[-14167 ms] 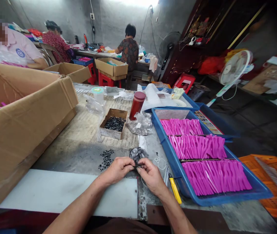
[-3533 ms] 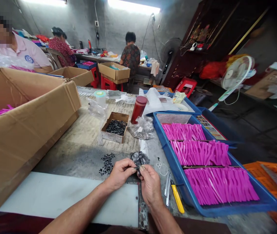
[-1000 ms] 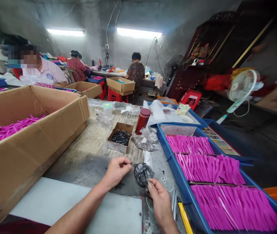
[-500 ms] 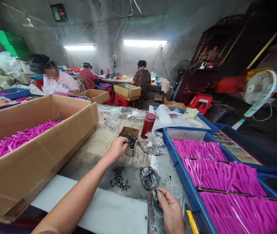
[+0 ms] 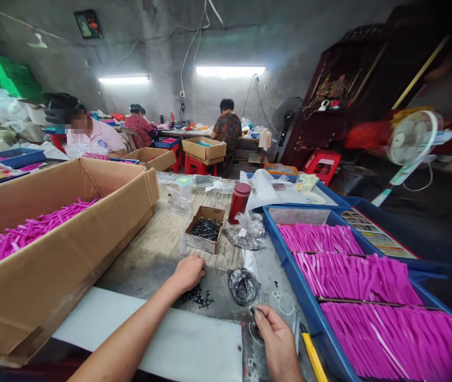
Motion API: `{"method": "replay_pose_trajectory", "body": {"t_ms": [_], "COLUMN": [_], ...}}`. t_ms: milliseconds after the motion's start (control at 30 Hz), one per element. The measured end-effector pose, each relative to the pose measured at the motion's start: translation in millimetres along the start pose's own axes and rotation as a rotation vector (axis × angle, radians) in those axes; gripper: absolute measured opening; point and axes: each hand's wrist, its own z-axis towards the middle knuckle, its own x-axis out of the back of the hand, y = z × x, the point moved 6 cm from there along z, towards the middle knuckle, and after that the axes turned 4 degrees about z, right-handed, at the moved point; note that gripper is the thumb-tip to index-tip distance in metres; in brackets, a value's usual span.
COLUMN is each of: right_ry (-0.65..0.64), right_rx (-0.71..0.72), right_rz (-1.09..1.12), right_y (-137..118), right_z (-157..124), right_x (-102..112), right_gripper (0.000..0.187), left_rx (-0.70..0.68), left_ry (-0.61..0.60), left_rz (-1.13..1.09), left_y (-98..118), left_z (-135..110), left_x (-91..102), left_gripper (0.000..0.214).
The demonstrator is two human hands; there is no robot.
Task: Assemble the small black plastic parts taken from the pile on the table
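Pulled back from the parts carton [image 5: 205, 235], on the grey tabletop [image 5: 154, 249] between cardboard box [image 5: 70, 260] and blue tray [image 5: 280, 249], left hand [image 5: 189, 273] curls over black clips [image 5: 201, 298] at lower centre, grip unclear; right hand [image 5: 277, 342] fingers pinch a small dark piece [image 5: 253, 317].

Two tube lights [image 5: 230, 70] on the back wall at twelve o'clock glare white, giving the room a dim, even light with soft shadows. From two to five o'clock the corners fall into black, and the edges stretch and smear, blurring the pink strips [image 5: 409, 339] at four o'clock.
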Motion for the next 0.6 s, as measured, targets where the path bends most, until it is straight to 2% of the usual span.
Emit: {"method": "replay_pose_trajectory", "body": {"t_ms": [233,400,600], "right_ry": [0.001,-0.012,0.028], "right_rx": [0.03,0.025,0.105], "right_rz": [-0.002,0.026,-0.122], "right_y": [-5,-5,-14], "right_z": [-3,-3,6], "right_x": [-2,-6,1], "right_gripper": [0.02,0.019,0.019], "left_rx": [-0.019,-0.052,-0.043], "left_ry": [-0.039,0.018,0.131], "left_rz": [0.001,-0.016,-0.297], "left_y": [-1,7,22], "left_z": [2,-9,-20], "left_x": [-3.7,3.8,15.2], "left_gripper": [0.011,0.012,0.013]}}
